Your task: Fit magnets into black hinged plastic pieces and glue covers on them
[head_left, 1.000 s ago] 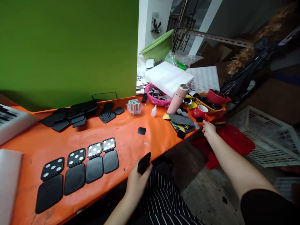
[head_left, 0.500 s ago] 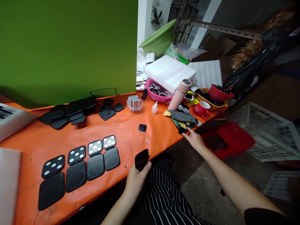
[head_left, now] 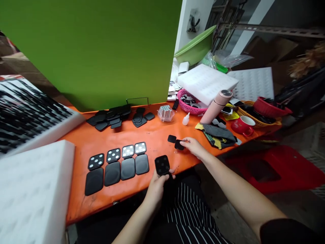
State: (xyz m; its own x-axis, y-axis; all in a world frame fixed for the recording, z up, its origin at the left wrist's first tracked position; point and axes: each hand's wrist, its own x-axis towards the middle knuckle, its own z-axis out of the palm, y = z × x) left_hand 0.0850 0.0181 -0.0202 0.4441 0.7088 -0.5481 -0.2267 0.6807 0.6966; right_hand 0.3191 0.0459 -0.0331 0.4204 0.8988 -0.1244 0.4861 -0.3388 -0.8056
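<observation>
Leftward, a black square (head_left: 178, 145) juts from pinching fingertips (head_left: 186, 139) (right hand (head_left: 195, 147)).

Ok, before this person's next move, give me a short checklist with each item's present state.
1. Left hand holding the black case: ok.
2. Right hand gripping the small black square: ok.
3. Held square apart from the loose square on the orange table: cannot tell; their edges look very close.
4. Held case showing white dots like the four open cases: not ok; only dim spots show.
5. Those four cases lined up in a row: ok.
6. Dropper bottle standing: ok.
</observation>
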